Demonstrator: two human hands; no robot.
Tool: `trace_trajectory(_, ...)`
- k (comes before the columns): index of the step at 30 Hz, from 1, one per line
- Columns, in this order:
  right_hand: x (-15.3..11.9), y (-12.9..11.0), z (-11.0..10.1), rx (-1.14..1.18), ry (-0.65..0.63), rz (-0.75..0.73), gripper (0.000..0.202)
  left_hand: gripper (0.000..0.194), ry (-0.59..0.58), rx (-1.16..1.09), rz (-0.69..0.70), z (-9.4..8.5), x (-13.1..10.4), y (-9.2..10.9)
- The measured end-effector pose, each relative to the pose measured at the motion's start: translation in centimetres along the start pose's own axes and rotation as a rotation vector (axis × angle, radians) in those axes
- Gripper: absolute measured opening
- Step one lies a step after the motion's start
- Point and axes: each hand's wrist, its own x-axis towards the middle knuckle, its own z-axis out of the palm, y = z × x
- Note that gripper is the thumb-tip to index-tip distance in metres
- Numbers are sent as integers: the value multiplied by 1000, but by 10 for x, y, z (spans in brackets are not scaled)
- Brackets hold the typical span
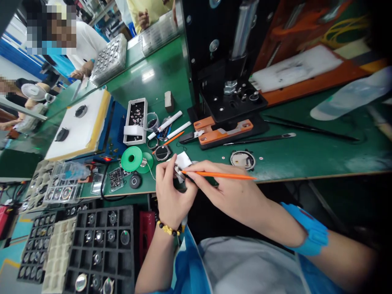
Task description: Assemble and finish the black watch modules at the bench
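My left hand (pixel 175 196) is closed around a small silvery watch part (pixel 179 173), mostly hidden by the fingers. A white piece (pixel 183 159) like folded paper shows just behind it. In a pinch, my right hand (pixel 232 192) holds a thin orange pointed stick (pixel 235 176), its tip at the watch part. A dark tool or strip seems to lie under the right fingertips; I cannot make it out. Near my left hand lie a round watch module (pixel 162 152) and a green solder spool (pixel 132 159). An open watch case (pixel 243 160) rests on the bench to the right.
A black press (pixel 226 98) with an orange fixture (pixel 225 131) stands ahead. Tweezers (pixel 260 139) and a clear bottle (pixel 346 98) lie to its right. At left are a hot plate (pixel 76 122) and black watch trays (pixel 101 245). Other people sit across the bench.
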Motion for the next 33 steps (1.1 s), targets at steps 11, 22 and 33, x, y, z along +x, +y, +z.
trace_trajectory(11, -15, -8, 8, 3, 137, -79, 12, 63, 29, 44, 116, 0, -3, -5)
trace_trajectory(22, -11, -1, 14, -45, 230, -162, 15, 65, 92, 109, 215, 5, -4, -11)
trace_trajectory(33, -2, -9, 19, -198, 215, -208, 15, 62, 125, 97, 214, 7, -3, -12)
